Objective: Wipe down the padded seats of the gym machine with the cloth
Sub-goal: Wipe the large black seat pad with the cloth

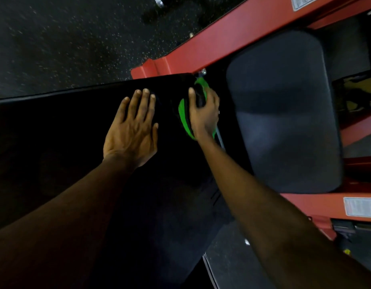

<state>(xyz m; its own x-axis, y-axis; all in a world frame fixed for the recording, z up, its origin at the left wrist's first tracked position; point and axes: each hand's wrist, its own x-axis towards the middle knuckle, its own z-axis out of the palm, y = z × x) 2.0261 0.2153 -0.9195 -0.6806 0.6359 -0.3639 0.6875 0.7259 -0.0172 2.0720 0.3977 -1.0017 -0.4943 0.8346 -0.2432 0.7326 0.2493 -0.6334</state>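
Both my forearms stretch out over the black padded seat, my left hand lying flat on it with fingers straight while my right hand clutches the green cloth against the pad's edge near its far corner. A second, greyer pad sits just to the right, flanked by the machine's red steel frame on speckled black rubber flooring.

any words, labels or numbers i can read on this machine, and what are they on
Nothing here can be read.
upper label, white, on the red frame: print too blurred to read.
lower label, white and red, on the same frame: lines of print, too blurred to read.
green cloth and grey pad: no text shows.
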